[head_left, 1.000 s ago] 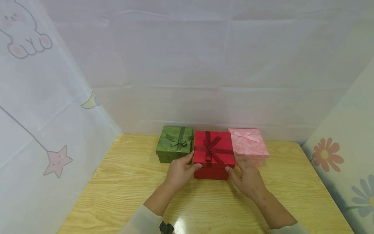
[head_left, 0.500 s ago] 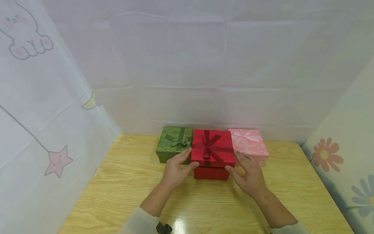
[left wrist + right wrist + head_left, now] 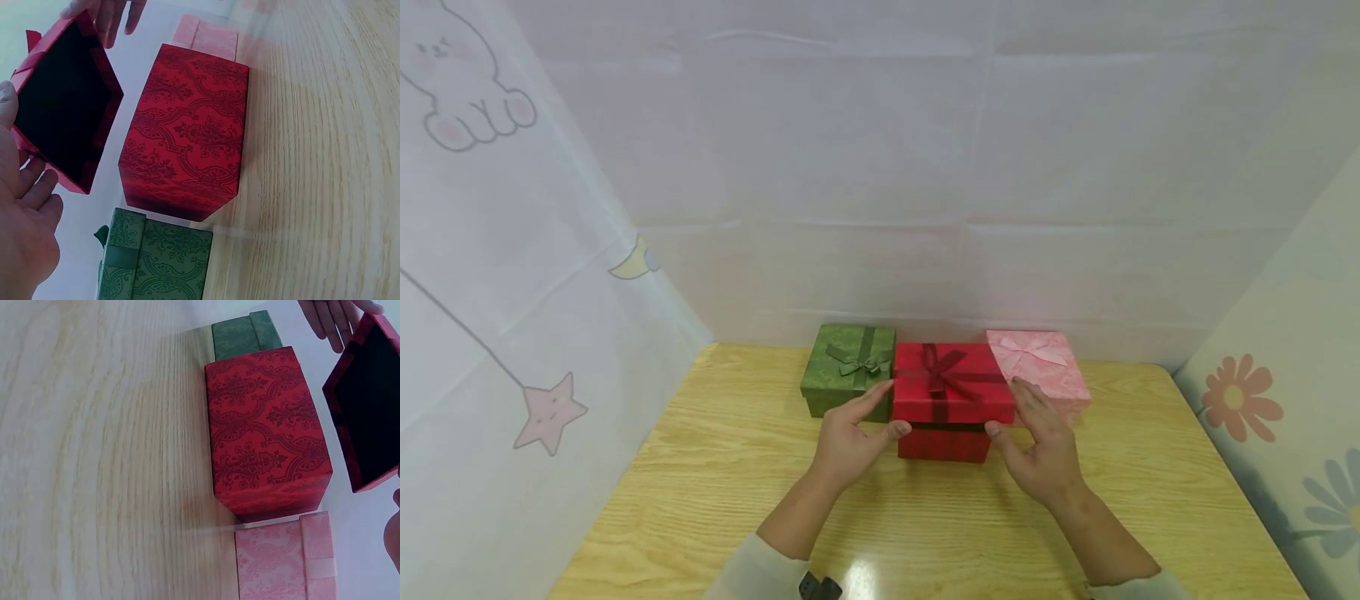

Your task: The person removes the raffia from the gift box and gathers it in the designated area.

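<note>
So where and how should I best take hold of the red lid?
Probably grip the red lid by its left and right walls, one hand coming from each side, as the left hand and right hand have it. Those walls are straight and opposed; the bow on top looks a weak handhold.

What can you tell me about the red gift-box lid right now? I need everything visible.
The red gift-box lid is shallow and four-sided, apparently card, with a darker red ribbon crossing its top and tied in a bow. Its inside looks black in both wrist views. It is off its red base, held above it, apparently tilted front edge up, with a gap between. The left hand and right hand hold its opposite sides, thumbs at the front corners.
</note>
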Motion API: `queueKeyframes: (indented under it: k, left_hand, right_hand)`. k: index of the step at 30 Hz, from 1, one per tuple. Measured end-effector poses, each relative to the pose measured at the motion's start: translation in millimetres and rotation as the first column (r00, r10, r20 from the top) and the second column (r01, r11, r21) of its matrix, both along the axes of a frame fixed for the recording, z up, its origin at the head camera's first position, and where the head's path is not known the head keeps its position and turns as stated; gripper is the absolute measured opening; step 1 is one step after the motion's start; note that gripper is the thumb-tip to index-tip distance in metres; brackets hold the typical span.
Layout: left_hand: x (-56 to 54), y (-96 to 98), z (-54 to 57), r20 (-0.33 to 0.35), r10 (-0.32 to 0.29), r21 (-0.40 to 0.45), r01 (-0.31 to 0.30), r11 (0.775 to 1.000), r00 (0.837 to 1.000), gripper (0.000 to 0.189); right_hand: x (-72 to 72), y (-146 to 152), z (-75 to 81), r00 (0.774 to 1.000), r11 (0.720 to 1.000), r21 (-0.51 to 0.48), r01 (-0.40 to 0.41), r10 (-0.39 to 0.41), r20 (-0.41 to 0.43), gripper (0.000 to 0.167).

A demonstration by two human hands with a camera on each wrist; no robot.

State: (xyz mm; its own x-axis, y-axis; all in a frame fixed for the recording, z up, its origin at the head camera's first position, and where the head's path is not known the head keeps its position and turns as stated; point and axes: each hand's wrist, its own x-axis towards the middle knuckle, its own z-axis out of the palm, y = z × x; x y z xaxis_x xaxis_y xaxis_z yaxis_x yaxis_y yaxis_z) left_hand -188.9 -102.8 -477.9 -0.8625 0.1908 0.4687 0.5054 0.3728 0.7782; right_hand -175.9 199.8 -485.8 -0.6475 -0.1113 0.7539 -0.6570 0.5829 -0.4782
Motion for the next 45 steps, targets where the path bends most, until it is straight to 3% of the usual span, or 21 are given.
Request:
queueKeyframes:
  k: [4, 9, 14, 18, 22, 26, 28, 35, 40, 45]
  left_hand:
    - [0.8, -0.4, -0.2, -0.005, -0.010, 0.053, 0.010, 0.999, 1.000, 0.064]
    - [0.4, 0.2, -1.0, -0.014, -0.011, 0.133, 0.013, 0.991, 1.000, 0.057]
    - [0.2, -1.1, -2.8, 0.033, -0.042, 0.220, 0.034, 0.975, 0.999, 0.057]
    - [1.0, -0.9, -2.8, 0.033, -0.062, 0.253, 0.052, 0.966, 0.998, 0.059]
    - [6.6, 1.2, 6.5, 0.008, -0.071, 0.245, 0.067, 0.967, 0.997, 0.059]
    - [13.1, 1.9, 19.6, -0.030, -0.095, 0.236, 0.099, 0.967, 0.995, 0.059]
    - [13.0, 1.5, 20.1, -0.026, -0.109, 0.239, 0.112, 0.964, 0.994, 0.061]
    - [2.7, -1.4, -1.3, 0.028, -0.107, 0.256, 0.096, 0.962, 0.994, 0.067]
    - [1.1, -3.4, -3.6, 0.015, -0.185, 0.347, 0.168, 0.923, 0.983, 0.069]
    - [2.2, -5.6, -2.2, 0.043, -0.260, 0.422, 0.219, 0.880, 0.965, 0.071]
  right_hand:
    - [-1.9, -4.2, 2.0, 0.996, 0.999, -0.039, -0.003, 0.000, -0.086, 0.057]
    - [-4.1, -6.9, 3.9, 0.988, 0.996, -0.088, 0.000, -0.013, -0.156, 0.063]
    - [-7.6, -7.8, 3.7, 0.972, 0.994, -0.109, -0.033, 0.006, -0.233, 0.068]
    - [-9.4, -8.5, 5.5, 0.967, 0.990, -0.118, -0.080, 0.048, -0.250, 0.066]
    - [-9.3, -8.8, 6.6, 0.965, 0.988, -0.127, -0.092, 0.056, -0.258, 0.066]
    - [-8.4, -8.3, 6.7, 0.972, 0.988, -0.126, -0.093, 0.062, -0.229, 0.065]
    - [-7.7, -8.2, 7.0, 0.975, 0.986, -0.129, -0.106, 0.077, -0.209, 0.062]
    - [3.3, -18.1, 26.1, 0.972, 0.957, -0.199, -0.210, 0.183, -0.147, 0.047]
    - [12.6, -24.9, 37.6, 0.950, 0.911, -0.271, -0.312, 0.303, -0.076, 0.055]
    - [7.8, -20.5, 19.4, 0.950, 0.907, -0.294, -0.302, 0.313, -0.008, 0.065]
